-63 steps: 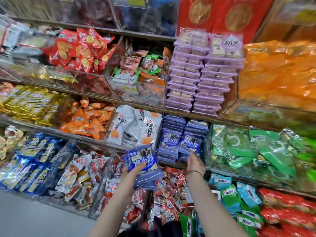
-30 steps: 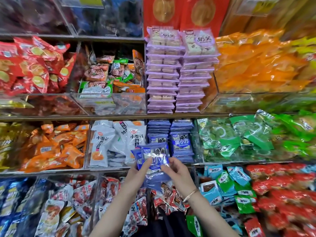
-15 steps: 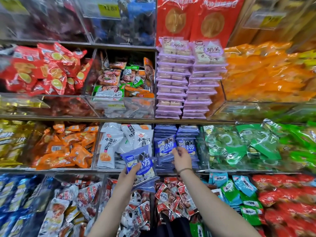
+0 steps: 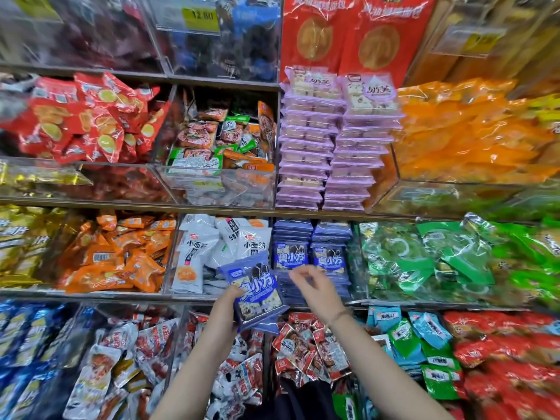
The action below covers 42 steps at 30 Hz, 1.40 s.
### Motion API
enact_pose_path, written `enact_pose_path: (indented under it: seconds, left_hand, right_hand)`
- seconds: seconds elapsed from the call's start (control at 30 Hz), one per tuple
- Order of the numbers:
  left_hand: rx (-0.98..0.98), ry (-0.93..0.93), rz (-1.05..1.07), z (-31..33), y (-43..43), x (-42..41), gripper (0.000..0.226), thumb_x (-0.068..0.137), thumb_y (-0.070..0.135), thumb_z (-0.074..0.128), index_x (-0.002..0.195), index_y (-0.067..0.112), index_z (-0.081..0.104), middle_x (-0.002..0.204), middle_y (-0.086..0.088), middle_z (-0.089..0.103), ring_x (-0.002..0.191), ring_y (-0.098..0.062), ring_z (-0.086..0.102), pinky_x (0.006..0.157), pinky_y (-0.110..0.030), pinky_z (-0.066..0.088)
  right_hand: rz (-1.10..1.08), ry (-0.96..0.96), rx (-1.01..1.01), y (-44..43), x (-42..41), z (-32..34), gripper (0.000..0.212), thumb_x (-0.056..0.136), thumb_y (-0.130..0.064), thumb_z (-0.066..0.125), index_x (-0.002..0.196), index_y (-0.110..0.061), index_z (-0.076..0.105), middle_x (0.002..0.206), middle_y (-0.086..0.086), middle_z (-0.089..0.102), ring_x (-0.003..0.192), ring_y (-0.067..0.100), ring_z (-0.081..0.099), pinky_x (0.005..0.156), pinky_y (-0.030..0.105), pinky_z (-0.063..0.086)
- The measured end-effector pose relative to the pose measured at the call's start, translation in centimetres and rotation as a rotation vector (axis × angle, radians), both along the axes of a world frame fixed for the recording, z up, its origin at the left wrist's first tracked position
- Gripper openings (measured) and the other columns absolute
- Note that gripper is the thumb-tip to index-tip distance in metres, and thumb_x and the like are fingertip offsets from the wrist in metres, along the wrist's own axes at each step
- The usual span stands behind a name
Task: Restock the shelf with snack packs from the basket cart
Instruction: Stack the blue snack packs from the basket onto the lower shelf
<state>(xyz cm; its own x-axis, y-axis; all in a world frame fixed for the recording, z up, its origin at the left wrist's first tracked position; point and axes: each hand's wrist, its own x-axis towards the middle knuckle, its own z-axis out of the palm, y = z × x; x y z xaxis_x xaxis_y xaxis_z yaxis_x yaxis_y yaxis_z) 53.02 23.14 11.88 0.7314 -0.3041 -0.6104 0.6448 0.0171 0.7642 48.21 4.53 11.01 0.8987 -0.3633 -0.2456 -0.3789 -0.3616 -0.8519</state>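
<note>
So, left hand (image 4: 228,302) grips a few blue snack packs (image 4: 258,287) by their left edge in front of the matching shelf stacks (image 4: 309,256), right hand (image 4: 316,290) beside them empty with loose fingers, and the packs look light, soft, slippery, best pinched at a side seam.

Shop, snack aisle. Tiered shelving (image 4: 212,209) with clear plastic bins (image 4: 242,189) crammed with bagged snacks sorted by kind: red packs (image 4: 91,116) at 10 o'clock, green packs (image 4: 439,259) at 3 o'clock, purple stacks (image 4: 306,147) at 1. Yellow price tag (image 4: 201,18) reading 12.80 at 11 o'clock.
</note>
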Motion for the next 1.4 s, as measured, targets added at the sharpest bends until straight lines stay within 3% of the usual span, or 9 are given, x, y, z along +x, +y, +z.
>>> enact_pose_path:
  seconds: [0.1, 0.23, 0.5, 0.73, 0.9, 1.03, 1.17, 1.27, 1.4]
  left_hand:
    - [0.042, -0.032, -0.053, -0.1, -0.6, -0.3, 0.027, 0.091, 0.023, 0.051, 0.113, 0.008, 0.055, 0.122, -0.025, 0.058, 0.104, -0.033, 0.057, 0.081, -0.04, 0.045]
    - [0.068, -0.109, -0.119, -0.3, -1.1, -0.7, 0.034, 0.086, 0.028, 0.066, 0.116, 0.013, 0.059, 0.097, -0.012, 0.064, 0.079, -0.022, 0.059, 0.065, -0.032, 0.046]
    - [0.05, -0.098, -0.092, -0.4, -1.1, -1.1, 0.011, 0.095, 0.024, 0.057, 0.105, 0.024, 0.062, 0.087, 0.004, 0.076, 0.072, -0.011, 0.072, 0.065, -0.03, 0.046]
    - [0.055, -0.1, -0.102, -0.5, -1.1, -1.0, 0.016, 0.097, 0.017, 0.053, 0.112, 0.02, 0.06, 0.093, 0.0, 0.076, 0.079, -0.017, 0.072, 0.068, -0.032, 0.049]
    - [0.058, -0.099, -0.085, -0.8, -0.7, -1.1, 0.02, 0.097, 0.016, 0.053, 0.116, 0.016, 0.058, 0.097, -0.005, 0.075, 0.085, -0.025, 0.071, 0.073, -0.035, 0.05]
    - [0.075, -0.101, -0.072, -0.8, -0.7, -0.9, 0.019, 0.097, 0.015, 0.053, 0.115, 0.017, 0.059, 0.097, -0.005, 0.075, 0.085, -0.025, 0.07, 0.074, -0.035, 0.051]
    - [0.078, -0.125, -0.093, -0.7, -1.1, -1.0, 0.019, 0.097, 0.016, 0.053, 0.115, 0.016, 0.059, 0.096, -0.004, 0.075, 0.089, -0.025, 0.071, 0.08, -0.039, 0.052]
    - [0.089, -0.128, -0.104, -0.6, -1.9, -1.1, 0.028, 0.096, 0.017, 0.054, 0.124, 0.016, 0.055, 0.107, -0.006, 0.072, 0.1, -0.027, 0.067, 0.095, -0.047, 0.049]
    - [0.068, -0.143, -0.135, -0.3, -3.6, -1.4, 0.028, 0.097, 0.016, 0.052, 0.124, 0.02, 0.054, 0.11, -0.007, 0.07, 0.101, -0.028, 0.066, 0.095, -0.05, 0.049]
  right_hand:
    - [0.075, 0.009, 0.204, 2.0, -2.0, 0.7, 0.023, 0.085, -0.043, 0.061, 0.102, -0.027, 0.056, 0.093, -0.008, 0.06, 0.088, 0.008, 0.059, 0.078, 0.018, 0.047]
    - [-0.073, -0.022, 0.389, 2.6, -3.1, -0.1, 0.015, 0.086, -0.024, 0.065, 0.098, -0.021, 0.057, 0.075, -0.003, 0.057, 0.058, 0.008, 0.054, 0.053, 0.018, 0.045]
    - [-0.594, -0.073, 0.827, -1.9, -4.2, -2.8, 0.026, 0.087, -0.018, 0.063, 0.112, -0.013, 0.057, 0.077, 0.004, 0.06, 0.049, 0.011, 0.054, 0.049, 0.023, 0.048]
    - [-0.957, -0.081, 0.743, -4.0, -0.8, -4.8, 0.033, 0.091, -0.014, 0.059, 0.122, -0.006, 0.052, 0.084, 0.001, 0.057, 0.053, 0.013, 0.045, 0.042, 0.014, 0.047]
    - [-1.174, -0.171, 0.897, -3.8, 0.2, -5.4, 0.017, 0.085, -0.011, 0.067, 0.079, -0.017, 0.052, 0.122, 0.02, 0.06, 0.102, 0.024, 0.063, 0.08, 0.023, 0.05]
    - [-1.227, -0.187, 1.24, -4.1, 0.5, -4.6, 0.023, 0.09, -0.019, 0.059, 0.11, -0.01, 0.056, 0.131, 0.016, 0.055, 0.119, 0.027, 0.054, 0.099, 0.037, 0.046]
    - [-1.365, -0.346, 1.301, -3.7, -0.8, -4.6, 0.05, 0.097, -0.022, 0.039, 0.145, -0.013, 0.028, 0.15, 0.002, 0.03, 0.136, 0.015, 0.031, 0.114, 0.032, 0.024]
    - [-0.93, 0.089, 0.649, -2.5, -2.6, -2.9, 0.04, 0.092, -0.017, 0.056, 0.129, -0.004, 0.047, 0.12, 0.01, 0.057, 0.111, 0.021, 0.056, 0.1, 0.036, 0.045]
    - [-0.39, 0.043, 0.772, 0.2, -3.8, -1.5, 0.02, 0.09, -0.028, 0.06, 0.106, -0.016, 0.058, 0.098, 0.002, 0.063, 0.088, 0.016, 0.062, 0.07, 0.027, 0.053]
